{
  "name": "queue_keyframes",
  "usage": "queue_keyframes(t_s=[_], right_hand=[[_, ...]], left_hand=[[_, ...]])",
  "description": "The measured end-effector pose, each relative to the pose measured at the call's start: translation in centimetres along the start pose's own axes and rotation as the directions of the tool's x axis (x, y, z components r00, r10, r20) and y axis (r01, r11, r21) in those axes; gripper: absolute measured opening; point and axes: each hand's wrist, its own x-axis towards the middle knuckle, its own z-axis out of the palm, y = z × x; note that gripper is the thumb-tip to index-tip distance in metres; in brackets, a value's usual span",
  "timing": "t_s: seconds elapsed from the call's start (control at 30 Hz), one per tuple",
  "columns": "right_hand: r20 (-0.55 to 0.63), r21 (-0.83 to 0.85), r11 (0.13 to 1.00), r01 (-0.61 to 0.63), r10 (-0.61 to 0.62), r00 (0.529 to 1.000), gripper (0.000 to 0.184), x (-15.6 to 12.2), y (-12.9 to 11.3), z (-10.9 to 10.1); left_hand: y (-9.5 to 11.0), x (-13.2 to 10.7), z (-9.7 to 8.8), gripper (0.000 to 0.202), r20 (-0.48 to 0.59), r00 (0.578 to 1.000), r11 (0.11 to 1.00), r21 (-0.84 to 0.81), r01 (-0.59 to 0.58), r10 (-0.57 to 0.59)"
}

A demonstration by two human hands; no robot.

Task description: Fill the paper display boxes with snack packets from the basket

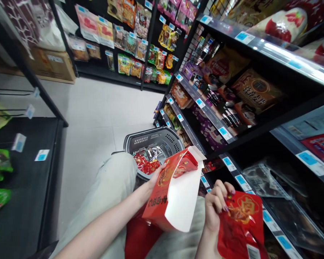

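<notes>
My left hand [157, 175] grips a red cardboard display box [162, 192] from its far side, with part of the fingers hidden behind it. The box is tilted, its white inner side facing right, and a red packet shows at its upper end. In my right hand [217, 203] is a red snack packet [243, 223], pinched at its upper left corner, with a gold design and a barcode low down. Beyond the box, a grey shopping basket [153, 133] stands on the floor with several red and dark packets [145, 162] inside.
Shelves [275, 54] of packaged food with price tags rise close on the right. A black shelf [21, 169] with green packets stands on the left. Hanging snack bags [129, 64] line the back, beside a brown carton [54, 64]. Grey floor tiles [89, 108] run between.
</notes>
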Motion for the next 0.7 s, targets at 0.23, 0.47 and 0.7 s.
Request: queue_keyframes(t_s=[0.23, 0.47, 0.7], right_hand=[[0.125, 0.189, 0.97, -0.151, 0.129, 0.984, 0.043, 0.0, 2.8, 2.0], [0.099, 0.247, 0.964, -0.097, 0.075, 0.992, 0.043, 0.3, 3.8, 2.5], [0.1, 0.314, 0.942, -0.117, 0.09, 0.991, 0.034, 1.1, 2.8, 1.6]], left_hand=[[0.4, -0.8, 1.0, 0.069, -0.051, 0.998, 0.998, 0.044, 0.048, -0.046], [0.3, -1.1, 1.8, 0.063, -0.067, 0.998, 1.0, 0.023, 0.02, -0.018], [0.7, -1.3, 2.4, 0.057, -0.149, 0.989, 0.997, 0.079, 0.021, -0.009]])
